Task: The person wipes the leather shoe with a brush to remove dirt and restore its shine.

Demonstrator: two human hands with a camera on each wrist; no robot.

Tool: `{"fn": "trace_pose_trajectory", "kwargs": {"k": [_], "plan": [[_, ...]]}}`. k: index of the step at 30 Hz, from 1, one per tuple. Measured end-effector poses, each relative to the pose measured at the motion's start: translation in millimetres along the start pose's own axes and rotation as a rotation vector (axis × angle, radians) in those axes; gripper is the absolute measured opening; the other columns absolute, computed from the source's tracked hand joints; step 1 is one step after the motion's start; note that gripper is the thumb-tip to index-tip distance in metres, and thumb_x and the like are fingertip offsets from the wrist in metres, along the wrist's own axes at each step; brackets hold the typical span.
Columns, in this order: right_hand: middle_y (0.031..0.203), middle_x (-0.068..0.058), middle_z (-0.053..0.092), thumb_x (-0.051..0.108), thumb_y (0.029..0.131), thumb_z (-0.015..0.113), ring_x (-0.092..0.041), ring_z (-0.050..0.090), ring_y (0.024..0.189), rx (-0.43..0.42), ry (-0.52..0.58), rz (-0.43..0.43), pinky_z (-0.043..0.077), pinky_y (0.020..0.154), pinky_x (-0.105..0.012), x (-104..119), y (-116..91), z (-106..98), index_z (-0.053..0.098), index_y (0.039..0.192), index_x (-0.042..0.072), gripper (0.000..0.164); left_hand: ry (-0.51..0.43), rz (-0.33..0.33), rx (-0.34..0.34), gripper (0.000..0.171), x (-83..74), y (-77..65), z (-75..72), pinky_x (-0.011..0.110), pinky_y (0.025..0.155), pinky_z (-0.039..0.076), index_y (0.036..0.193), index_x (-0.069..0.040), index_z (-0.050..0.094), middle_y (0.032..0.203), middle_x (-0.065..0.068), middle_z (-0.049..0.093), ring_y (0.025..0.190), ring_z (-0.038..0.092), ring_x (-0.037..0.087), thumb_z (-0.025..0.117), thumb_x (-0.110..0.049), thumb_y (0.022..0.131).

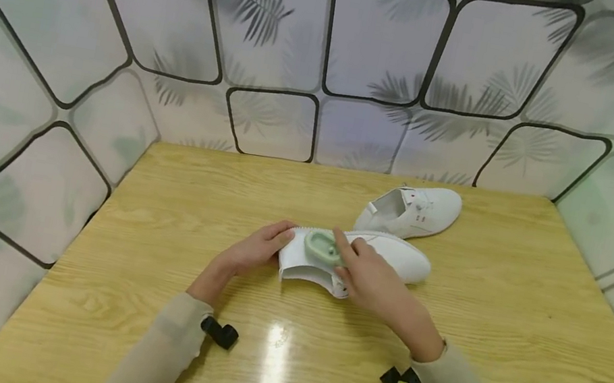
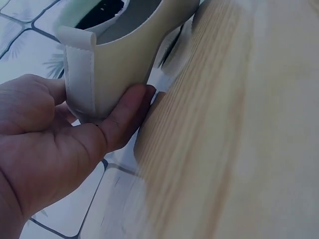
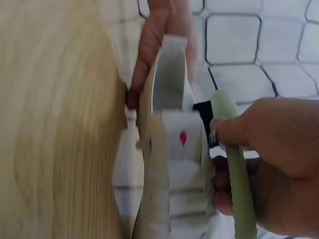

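A white shoe (image 1: 407, 261) lies tipped on its side, its opening turned toward the near edge of the table. My left hand (image 1: 258, 251) grips it at the heel; in the left wrist view the fingers wrap under the heel (image 2: 82, 84). My right hand (image 1: 374, 282) holds a pale green brush (image 1: 317, 248) against the shoe's upward-facing side, near the heel. Dark bristles (image 3: 203, 117) show between the brush's green handle (image 3: 239, 184) and the shoe in the right wrist view. A second white shoe (image 1: 433, 210) rests just behind the first.
The wooden table (image 1: 191, 185) carries both shoes toward its far side. A patterned curtain or wall (image 1: 383, 40) with dark outlined shapes and leaf prints stands around the back and sides. Each sleeve has a small black camera (image 1: 220, 332) at the wrist.
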State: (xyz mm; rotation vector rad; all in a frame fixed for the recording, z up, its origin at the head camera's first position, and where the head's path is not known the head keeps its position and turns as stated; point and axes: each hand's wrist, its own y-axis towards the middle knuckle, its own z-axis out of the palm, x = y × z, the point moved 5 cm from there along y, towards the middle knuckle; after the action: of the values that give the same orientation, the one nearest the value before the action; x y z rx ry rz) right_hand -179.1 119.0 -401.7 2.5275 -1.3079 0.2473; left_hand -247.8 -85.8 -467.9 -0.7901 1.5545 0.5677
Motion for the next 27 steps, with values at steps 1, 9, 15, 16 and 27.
{"fn": "trace_pose_trajectory", "kwargs": {"k": [1, 9, 15, 16, 27], "plan": [[0.096, -0.011, 0.052, 0.016, 0.100, 0.060, -0.018, 0.048, 0.075, 0.016, 0.013, -0.002, 0.044, 0.066, -0.033, 2.2, 0.0, 1.0, 0.032, 0.152, -0.003, 0.062, 0.011, 0.006, 0.011, 0.045, -0.5, 0.1, 0.7, 0.032, 0.078, 0.051, 0.142, 0.002, 0.040, 0.119, 0.018, 0.053, 0.094, 0.058, 0.020, 0.029, -0.029, 0.111], [0.098, -0.018, 0.052, 0.015, 0.099, 0.061, -0.022, 0.048, 0.074, -0.106, -0.032, 0.201, 0.045, 0.062, -0.034, -9.3, -1.9, -5.3, 0.032, 0.151, -0.004, 0.063, -0.001, -0.008, 0.025, 0.045, -2.5, 3.0, 4.1, 0.031, 0.080, 0.049, 0.143, 0.000, 0.038, 0.120, 0.017, 0.053, 0.096, 0.056, 0.020, 0.027, -0.030, 0.111], [0.096, -0.016, 0.051, 0.017, 0.099, 0.063, -0.020, 0.049, 0.072, -0.108, -0.022, 0.137, 0.046, 0.059, -0.033, 27.9, 8.3, 14.1, 0.035, 0.150, 0.000, 0.061, 0.034, -0.019, -0.015, 0.045, -1.0, 2.0, 2.1, 0.031, 0.084, 0.048, 0.145, -0.001, 0.037, 0.127, 0.019, 0.051, 0.102, 0.055, 0.020, 0.025, -0.028, 0.111], [0.095, -0.015, 0.051, 0.016, 0.097, 0.065, -0.021, 0.049, 0.072, -0.119, -0.041, 0.142, 0.046, 0.058, -0.033, 30.5, 8.8, 14.0, 0.037, 0.149, 0.001, 0.061, 0.031, -0.018, -0.020, 0.045, -1.3, 2.5, 2.3, 0.032, 0.086, 0.048, 0.145, -0.002, 0.037, 0.129, 0.019, 0.051, 0.103, 0.055, 0.019, 0.025, -0.029, 0.111], [0.105, -0.021, 0.055, 0.018, 0.097, 0.065, -0.031, 0.060, 0.078, -0.109, -0.109, 0.205, 0.050, 0.053, -0.038, 50.7, 14.7, 26.0, 0.035, 0.148, -0.001, 0.062, -0.028, -0.076, -0.067, 0.044, 4.1, 1.6, 2.3, 0.031, 0.081, 0.047, 0.144, -0.008, 0.041, 0.123, 0.013, 0.053, 0.097, 0.054, 0.017, 0.023, -0.032, 0.111]]}}
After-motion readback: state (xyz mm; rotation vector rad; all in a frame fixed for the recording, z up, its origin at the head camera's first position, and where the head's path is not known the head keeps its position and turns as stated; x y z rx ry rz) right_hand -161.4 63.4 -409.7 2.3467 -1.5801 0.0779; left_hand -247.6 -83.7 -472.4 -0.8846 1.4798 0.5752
